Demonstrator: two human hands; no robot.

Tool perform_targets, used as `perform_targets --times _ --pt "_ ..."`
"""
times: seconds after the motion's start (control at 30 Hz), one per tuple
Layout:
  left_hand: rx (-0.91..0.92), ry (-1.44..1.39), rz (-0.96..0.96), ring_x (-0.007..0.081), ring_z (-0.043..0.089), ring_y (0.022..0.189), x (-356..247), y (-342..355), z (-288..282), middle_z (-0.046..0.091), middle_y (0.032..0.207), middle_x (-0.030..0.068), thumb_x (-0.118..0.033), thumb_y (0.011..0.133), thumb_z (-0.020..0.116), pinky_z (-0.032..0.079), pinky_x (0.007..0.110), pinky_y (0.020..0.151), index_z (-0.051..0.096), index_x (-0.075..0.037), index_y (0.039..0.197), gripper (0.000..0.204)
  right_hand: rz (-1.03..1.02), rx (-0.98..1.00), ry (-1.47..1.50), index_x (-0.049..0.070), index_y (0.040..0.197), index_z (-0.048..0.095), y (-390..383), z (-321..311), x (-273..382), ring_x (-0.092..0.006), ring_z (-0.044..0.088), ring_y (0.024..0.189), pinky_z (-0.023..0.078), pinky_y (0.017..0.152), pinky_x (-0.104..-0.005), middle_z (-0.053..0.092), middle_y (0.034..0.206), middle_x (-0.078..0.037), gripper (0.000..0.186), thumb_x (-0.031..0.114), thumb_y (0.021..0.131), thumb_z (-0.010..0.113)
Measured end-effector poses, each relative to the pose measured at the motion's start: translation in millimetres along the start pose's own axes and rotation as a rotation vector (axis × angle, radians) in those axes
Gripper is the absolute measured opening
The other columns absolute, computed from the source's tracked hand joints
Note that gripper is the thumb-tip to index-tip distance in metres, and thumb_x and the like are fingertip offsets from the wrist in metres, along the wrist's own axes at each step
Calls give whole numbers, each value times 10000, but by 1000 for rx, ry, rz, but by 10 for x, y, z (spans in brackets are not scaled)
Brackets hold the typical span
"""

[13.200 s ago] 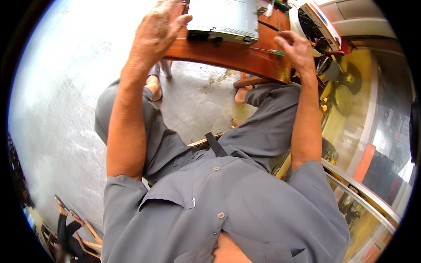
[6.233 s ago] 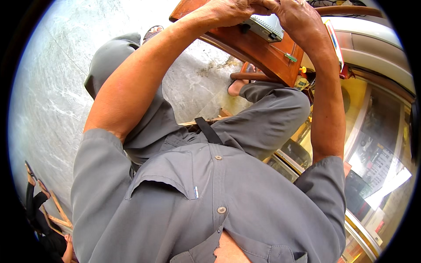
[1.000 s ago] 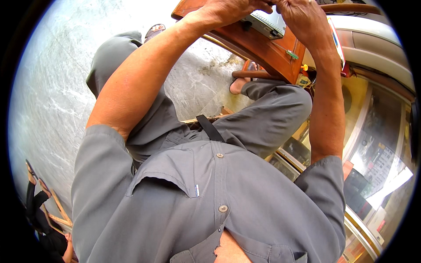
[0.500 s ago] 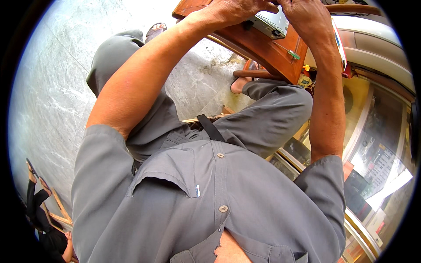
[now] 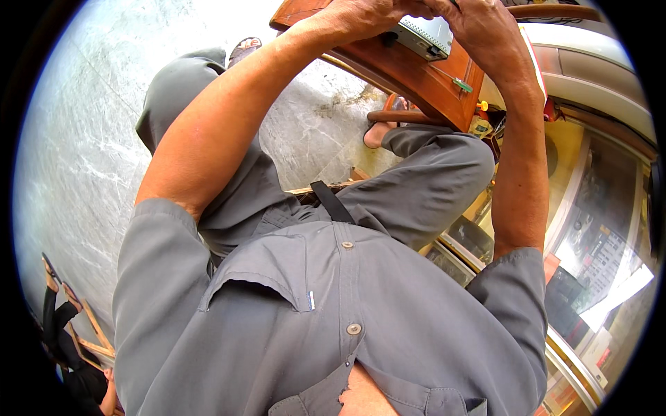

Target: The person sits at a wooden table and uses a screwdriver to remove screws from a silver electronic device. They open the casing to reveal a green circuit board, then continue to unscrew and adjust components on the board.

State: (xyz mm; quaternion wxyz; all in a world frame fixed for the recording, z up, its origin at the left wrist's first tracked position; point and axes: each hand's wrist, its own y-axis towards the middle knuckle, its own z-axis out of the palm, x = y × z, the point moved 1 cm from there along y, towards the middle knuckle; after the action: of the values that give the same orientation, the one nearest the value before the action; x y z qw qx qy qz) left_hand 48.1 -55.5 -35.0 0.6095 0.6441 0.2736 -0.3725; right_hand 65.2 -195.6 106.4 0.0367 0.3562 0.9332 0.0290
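Observation:
At the top edge of the head view, a grey metal box device (image 5: pixel 422 36) lies on a brown wooden table (image 5: pixel 406 76). My left hand (image 5: pixel 361 12) rests over the device's left part, fingers curled on it. On the right, my right hand (image 5: pixel 485 28) grips the device's right end. The top of the device and my fingertips are cut off by the picture's rim. A green-handled screwdriver (image 5: pixel 458 83) lies on the table just below my right hand.
A small yellow object (image 5: pixel 481 107) sits at the table's near corner. My knees in grey trousers (image 5: pixel 430 173) reach under the table above a grey concrete floor (image 5: pixel 83 139). A glass display counter (image 5: pixel 596 229) stands at my right. A wooden stool (image 5: pixel 83 333) is at lower left.
Both hands have stayed on the grey device over the last second, shifting only slightly. Thirteen seconds ago my hands were apart, left on the device, right beside it.

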Motion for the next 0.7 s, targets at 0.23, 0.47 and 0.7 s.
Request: perform_targets --times 0.23,0.47,0.7 --pt "-104 553 -193 217 688 649 -137 -29 -73 709 784 198 -193 924 756 516 370 635 778 -44 1045 194 121 176 122 -46 851 726 94 -136 143 -429 691 796 529 733 -508 678 811 -277 535 407 1052 524" --pt "-148 244 -83 200 697 709 -133 1 0 738 837 180 -182 921 755 525 362 681 776 -39 1031 182 66 49 3 -35 917 709 89 41 10 -416 690 831 532 758 -511 702 872 -246 415 333 1042 562" --pt "-43 221 9 197 725 819 -81 19 -31 772 933 156 -126 961 671 558 335 777 769 -37 1084 180 -48 68 23 -31 960 632 23 35 -111 -435 672 888 519 779 -516 672 909 -256 332 287 1036 578"
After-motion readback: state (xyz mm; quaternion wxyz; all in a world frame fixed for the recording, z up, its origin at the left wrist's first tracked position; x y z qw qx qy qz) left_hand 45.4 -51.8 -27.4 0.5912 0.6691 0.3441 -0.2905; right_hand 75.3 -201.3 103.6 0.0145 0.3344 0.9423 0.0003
